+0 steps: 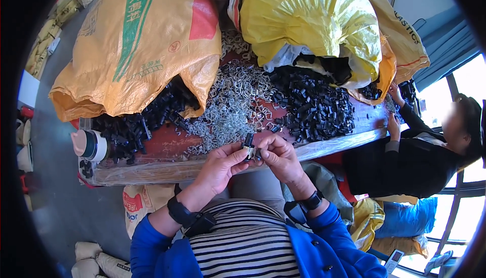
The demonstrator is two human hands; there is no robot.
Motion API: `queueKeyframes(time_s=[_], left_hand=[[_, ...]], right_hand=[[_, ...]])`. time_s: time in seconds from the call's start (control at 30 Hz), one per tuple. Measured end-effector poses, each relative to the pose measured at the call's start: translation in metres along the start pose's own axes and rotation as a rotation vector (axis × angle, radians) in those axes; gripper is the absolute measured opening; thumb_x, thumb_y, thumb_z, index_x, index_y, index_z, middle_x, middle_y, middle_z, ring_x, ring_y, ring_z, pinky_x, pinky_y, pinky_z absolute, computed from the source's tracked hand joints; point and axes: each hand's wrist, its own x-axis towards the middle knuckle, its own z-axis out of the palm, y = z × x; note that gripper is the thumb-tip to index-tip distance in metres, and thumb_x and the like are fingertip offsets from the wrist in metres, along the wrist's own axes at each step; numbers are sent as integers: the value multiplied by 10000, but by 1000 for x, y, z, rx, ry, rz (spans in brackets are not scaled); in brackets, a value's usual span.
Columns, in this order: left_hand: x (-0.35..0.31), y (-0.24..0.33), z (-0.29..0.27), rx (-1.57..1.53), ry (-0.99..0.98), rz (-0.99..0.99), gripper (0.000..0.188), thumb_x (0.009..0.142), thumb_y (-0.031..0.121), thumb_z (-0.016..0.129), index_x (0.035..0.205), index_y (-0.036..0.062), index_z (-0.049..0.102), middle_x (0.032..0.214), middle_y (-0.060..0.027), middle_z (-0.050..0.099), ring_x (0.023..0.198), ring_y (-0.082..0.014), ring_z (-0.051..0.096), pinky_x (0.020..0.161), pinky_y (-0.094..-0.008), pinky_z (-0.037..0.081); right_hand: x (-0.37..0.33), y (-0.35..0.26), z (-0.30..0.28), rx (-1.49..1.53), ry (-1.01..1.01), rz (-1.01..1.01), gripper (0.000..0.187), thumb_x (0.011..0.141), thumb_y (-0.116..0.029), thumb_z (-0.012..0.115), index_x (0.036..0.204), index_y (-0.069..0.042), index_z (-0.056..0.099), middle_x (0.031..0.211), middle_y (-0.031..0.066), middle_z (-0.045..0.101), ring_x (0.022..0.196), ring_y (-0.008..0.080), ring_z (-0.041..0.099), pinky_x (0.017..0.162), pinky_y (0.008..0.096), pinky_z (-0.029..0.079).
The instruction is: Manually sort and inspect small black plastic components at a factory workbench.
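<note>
My left hand pinches a small black plastic part with a pale metal piece at its lower end. Close against it, my right hand has its fingers closed on the lower end of the same part. Both hands are held together over the table's front edge. Beyond them lies a heap of small silvery metal pieces, with larger metal clips mixed in behind. Black plastic parts are piled to the right, and more black parts spill out at the left.
A large orange woven sack and a yellow sack lie on the red table. A white-and-green jar stands at its left corner. At the right, another person handles parts. Several sacks lie on the floor.
</note>
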Motion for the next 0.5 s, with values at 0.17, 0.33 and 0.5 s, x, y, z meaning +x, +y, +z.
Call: queueKeyframes(time_s=[0.17, 0.33, 0.5], left_hand=[[6, 2, -2, 10, 36, -7, 161, 772, 97, 559, 914, 25, 534, 845, -50, 571, 713, -115, 565, 623, -214, 490], [9, 3, -8, 56, 14, -15, 232, 756, 121, 588, 961, 25, 539, 887, -42, 573, 761, -101, 549, 665, -216, 461], [4, 0, -5, 69, -9, -15, 247, 763, 126, 580, 983, 25, 532, 891, -42, 572, 770, -103, 550, 670, -214, 457]], right_hand=[[8, -4, 6, -86, 6, -25, 224, 769, -53, 559, 969, -16, 466, 790, 15, 520, 692, 78, 514, 596, 184, 430], [9, -1, 6, -277, 13, -61, 247, 766, -49, 564, 984, -12, 453, 766, 12, 518, 670, 64, 506, 582, 181, 428], [4, 6, 7, -605, 86, -232, 240, 751, -66, 584, 964, -6, 493, 697, 10, 529, 602, 66, 498, 525, 199, 417]])
